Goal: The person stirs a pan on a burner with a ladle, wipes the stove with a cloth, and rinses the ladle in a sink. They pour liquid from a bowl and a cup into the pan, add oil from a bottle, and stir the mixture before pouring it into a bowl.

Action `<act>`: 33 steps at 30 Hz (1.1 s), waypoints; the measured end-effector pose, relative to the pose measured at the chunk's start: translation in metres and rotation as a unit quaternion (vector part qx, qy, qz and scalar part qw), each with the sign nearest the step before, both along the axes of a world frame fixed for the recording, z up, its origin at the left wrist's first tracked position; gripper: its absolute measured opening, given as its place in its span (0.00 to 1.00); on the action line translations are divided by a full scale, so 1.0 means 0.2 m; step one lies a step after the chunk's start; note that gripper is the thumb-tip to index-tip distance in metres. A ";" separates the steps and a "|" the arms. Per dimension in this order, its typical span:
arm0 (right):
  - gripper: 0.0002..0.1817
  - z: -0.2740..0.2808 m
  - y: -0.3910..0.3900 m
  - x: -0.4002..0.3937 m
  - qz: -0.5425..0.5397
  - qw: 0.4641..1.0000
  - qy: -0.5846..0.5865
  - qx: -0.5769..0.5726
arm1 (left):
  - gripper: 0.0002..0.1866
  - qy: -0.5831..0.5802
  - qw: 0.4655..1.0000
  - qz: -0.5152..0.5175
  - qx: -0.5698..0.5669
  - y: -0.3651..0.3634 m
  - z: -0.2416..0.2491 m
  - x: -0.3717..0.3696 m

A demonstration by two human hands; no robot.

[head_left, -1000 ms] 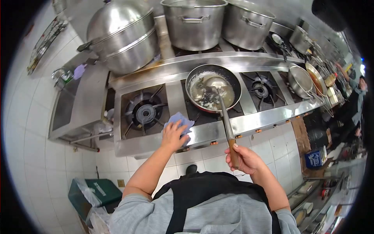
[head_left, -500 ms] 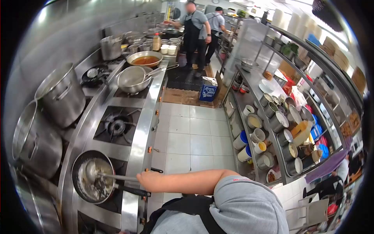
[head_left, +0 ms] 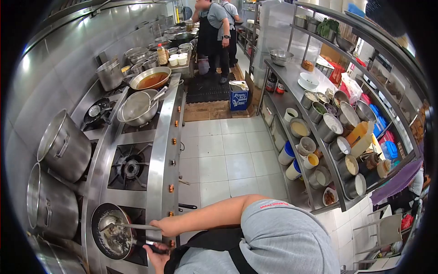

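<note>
A dark frying pan (head_left: 98, 244) sits tilted on the near burner, with a pale, wet, lumpy mixture spread over its bottom. My right hand (head_left: 165, 226) is closed around the metal handle of a ladle (head_left: 134, 226), whose bowl rests in the mixture. Below it, my left hand (head_left: 158, 259) is closed at the pan's black handle, its thumb along the near side and part of the hand cut off by my apron.
Tall stockpots (head_left: 65, 145) stand behind the burners. A strainer over a bowl (head_left: 137, 108) and a pan of brown liquid (head_left: 150, 81) are farther along the stove. Shelves (head_left: 299, 107) with metal containers line the right. Two people stand at the far end, near a blue box (head_left: 239, 98).
My left hand has come into view and grips the pan handle. The ladle's bowl has turned over in the pan. The view has shifted, and the far people have changed posture.
</note>
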State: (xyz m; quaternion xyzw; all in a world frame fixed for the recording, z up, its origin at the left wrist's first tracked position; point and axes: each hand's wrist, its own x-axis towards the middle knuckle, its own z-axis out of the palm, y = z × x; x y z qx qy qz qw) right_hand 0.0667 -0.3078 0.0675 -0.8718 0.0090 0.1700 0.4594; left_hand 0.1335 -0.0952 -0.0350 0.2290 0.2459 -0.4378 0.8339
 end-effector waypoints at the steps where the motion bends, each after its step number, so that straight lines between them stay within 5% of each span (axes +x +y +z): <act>1: 0.31 -0.02 -0.02 -0.01 -0.001 1.000 -0.023 0.002 | 0.32 0.071 0.990 0.064 0.101 0.02 0.01 -0.01; 5: 0.31 -0.18 -0.07 0.01 -0.006 0.995 -0.094 0.034 | 0.31 -0.018 0.978 0.040 0.204 0.20 0.05 -0.09; 6: 0.31 -0.26 -0.07 0.05 -0.004 0.998 -0.064 0.024 | 0.30 -0.055 0.974 0.010 0.218 0.28 0.03 -0.10; 7: 0.32 -0.03 -0.13 0.01 0.011 0.998 0.050 0.048 | 0.30 -0.044 0.975 0.011 0.217 0.29 0.07 -0.13; 9: 0.33 -0.29 -0.15 0.05 -0.007 0.988 -0.147 0.048 | 0.27 -0.062 0.961 0.038 0.266 0.24 0.22 -0.18; 10: 0.33 -0.12 -0.17 0.05 0.002 0.999 -0.035 0.008 | 0.26 -0.049 0.955 0.037 0.289 0.25 0.23 -0.17; 12: 0.32 -0.17 -0.17 0.09 -0.002 0.999 -0.041 -0.002 | 0.27 -0.073 0.968 0.013 0.240 0.35 0.17 -0.16; 13: 0.32 -0.27 -0.18 0.12 0.009 0.984 -0.173 -0.042 | 0.27 -0.069 0.971 0.009 0.229 0.37 0.19 -0.16; 19: 0.30 -0.16 -0.11 0.29 0.031 0.992 -0.091 -0.076 | 0.23 -0.062 0.963 0.027 0.262 0.50 0.25 -0.16; 21: 0.31 0.01 0.01 0.27 -0.038 0.981 0.138 0.131 | 0.21 -0.114 0.961 0.011 0.251 0.54 0.25 -0.17; 25: 0.27 0.14 0.13 0.24 -0.098 0.911 0.248 0.314 | 0.20 -0.121 0.951 -0.015 0.284 0.52 0.29 -0.16; 27: 0.21 0.18 0.12 0.24 -0.146 0.784 0.354 0.489 | 0.20 -0.128 0.949 -0.024 0.286 0.55 0.28 -0.16; 30: 0.17 0.24 0.12 0.21 -0.114 0.705 0.392 0.580 | 0.21 -0.138 0.949 -0.039 0.281 0.63 0.26 -0.15; 31: 0.17 0.26 0.13 0.19 -0.119 0.705 0.390 0.580 | 0.21 -0.141 0.950 -0.047 0.276 0.66 0.26 -0.14; 33: 0.21 0.31 0.17 0.14 -0.109 0.798 0.333 0.490 | 0.22 -0.139 0.951 -0.057 0.271 0.71 0.28 -0.13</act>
